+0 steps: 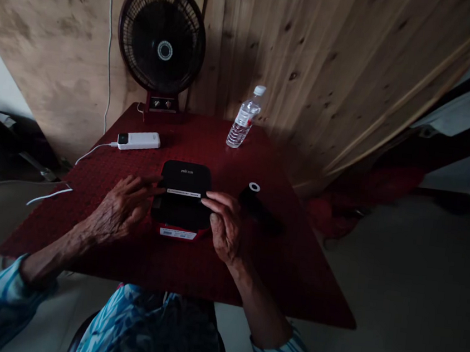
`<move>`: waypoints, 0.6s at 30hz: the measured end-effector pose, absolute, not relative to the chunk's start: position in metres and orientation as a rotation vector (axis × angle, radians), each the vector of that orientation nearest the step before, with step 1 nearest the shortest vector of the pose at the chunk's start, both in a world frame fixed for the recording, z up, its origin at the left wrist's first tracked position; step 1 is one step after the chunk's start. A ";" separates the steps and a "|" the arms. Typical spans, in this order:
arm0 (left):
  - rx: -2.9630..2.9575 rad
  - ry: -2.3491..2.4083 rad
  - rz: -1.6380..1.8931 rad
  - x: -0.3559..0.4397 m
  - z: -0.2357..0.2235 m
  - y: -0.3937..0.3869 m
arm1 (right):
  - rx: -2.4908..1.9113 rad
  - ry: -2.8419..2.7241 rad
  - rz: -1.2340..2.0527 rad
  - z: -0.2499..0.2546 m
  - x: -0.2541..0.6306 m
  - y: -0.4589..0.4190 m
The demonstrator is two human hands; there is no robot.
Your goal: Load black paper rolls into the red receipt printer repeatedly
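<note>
A black rounded box [183,193] lies in the middle of the dark red table top [191,272], with a white strip [183,193] across it. Under its near edge shows a red part with a white label [177,233]. My left hand [125,206] rests at the box's left side, its fingers reaching the left end of the strip. My right hand [225,225] is at the right side, its fingertips on the strip's right end. A black cylinder with a white ring end [255,200] lies just right of my right hand. Whether either hand grips the box is hard to tell.
At the back of the table stand a round black fan [161,36], a clear water bottle [244,118] and a white power bank [138,140] with a white cable [94,153] trailing off the left edge. Plank walls rise behind. A red cloth [363,195] lies on the floor right.
</note>
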State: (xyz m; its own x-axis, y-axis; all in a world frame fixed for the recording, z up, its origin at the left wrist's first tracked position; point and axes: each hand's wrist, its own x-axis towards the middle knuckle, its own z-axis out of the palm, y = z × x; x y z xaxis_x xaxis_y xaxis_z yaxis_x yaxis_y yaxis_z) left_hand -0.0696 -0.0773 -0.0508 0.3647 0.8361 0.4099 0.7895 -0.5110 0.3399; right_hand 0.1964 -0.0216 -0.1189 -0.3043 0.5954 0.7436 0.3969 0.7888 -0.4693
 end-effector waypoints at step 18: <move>1.442 1.499 1.125 -0.061 -0.074 -0.075 | -0.734 -1.894 0.149 -0.143 0.199 -0.023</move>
